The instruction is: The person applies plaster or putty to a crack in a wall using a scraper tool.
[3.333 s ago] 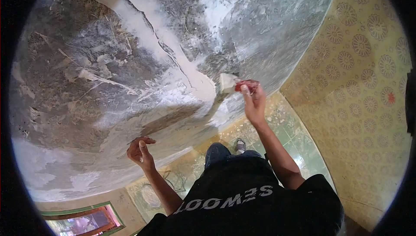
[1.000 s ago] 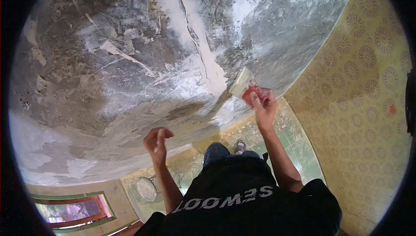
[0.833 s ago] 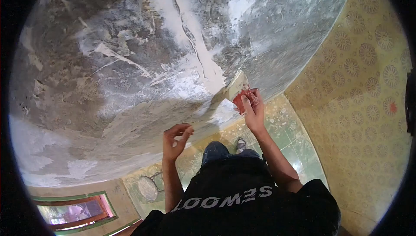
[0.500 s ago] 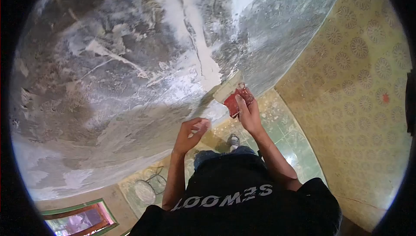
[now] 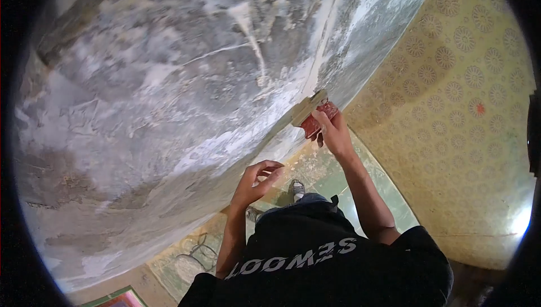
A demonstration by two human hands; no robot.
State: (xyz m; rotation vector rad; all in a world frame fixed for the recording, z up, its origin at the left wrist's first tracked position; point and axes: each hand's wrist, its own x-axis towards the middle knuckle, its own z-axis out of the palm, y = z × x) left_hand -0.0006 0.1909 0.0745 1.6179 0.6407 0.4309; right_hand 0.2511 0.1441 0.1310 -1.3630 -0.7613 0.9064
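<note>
My right hand [image 5: 333, 132] grips a putty knife with a wide, smeared blade [image 5: 309, 108] and a red handle [image 5: 319, 120] spotted with filler. The blade lies at the grey plastered wall [image 5: 186, 98], just below a pale filled strip [image 5: 322, 53] with a crack line running up it. Lower and to the left, my left hand [image 5: 258, 182] is held in front of the wall, its fingers loosely curved and thumb apart. Nothing shows in it.
At the right stands a yellowish wall [image 5: 439, 155] with a round flower pattern. Below are green floor tiles [image 5: 332, 186] with pale splatter and my shoe [image 5: 297, 187]. A coiled cable [image 5: 201, 253] lies on the floor at lower left, near a green-edged frame [image 5: 121, 296].
The view has turned, so the filled strip now leans right. The putty knife has shifted slightly right against the wall and stays in my right hand. My left hand's fingers look more extended.
</note>
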